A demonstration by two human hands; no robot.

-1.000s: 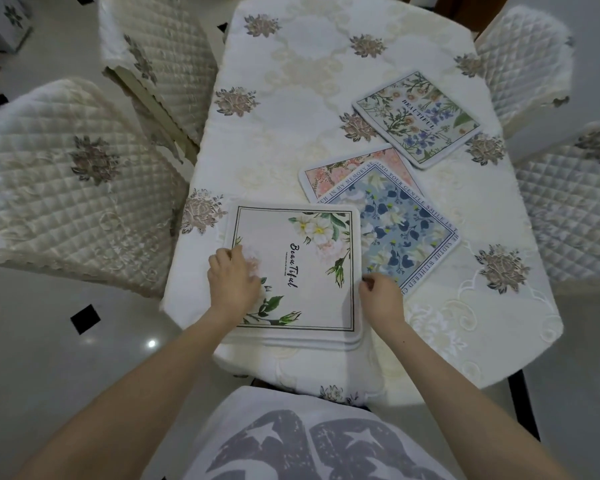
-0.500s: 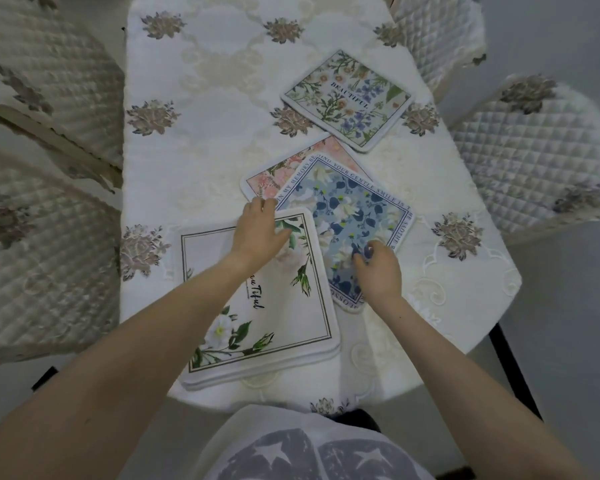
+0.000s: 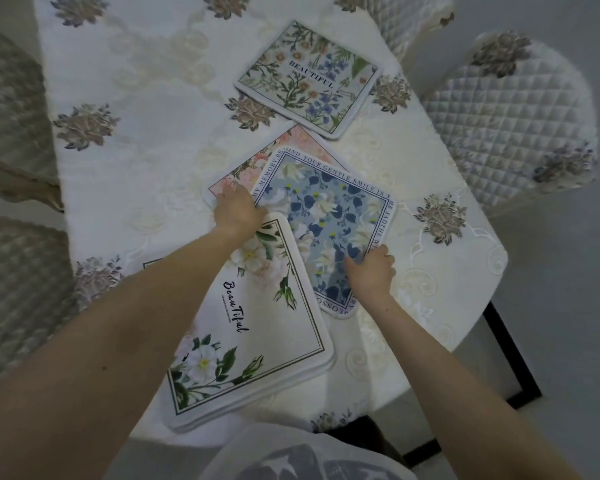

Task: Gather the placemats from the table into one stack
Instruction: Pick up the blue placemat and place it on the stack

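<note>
Your left hand (image 3: 238, 211) presses flat on the pink floral placemat (image 3: 236, 176), gripping nothing. Your right hand (image 3: 371, 271) pinches the blue floral placemat (image 3: 326, 216) overlapping it. The white "Beautiful" stack (image 3: 257, 327) lies at seven o'clock; the botanical placemat (image 3: 307, 79) at twelve.

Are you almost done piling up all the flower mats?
Partly. A stack topped by the white mat already sits at the near edge. The left hand is on the pink mat and the right hand on the blue mat covering it. Those two and the far green mat still need stacking.
</note>
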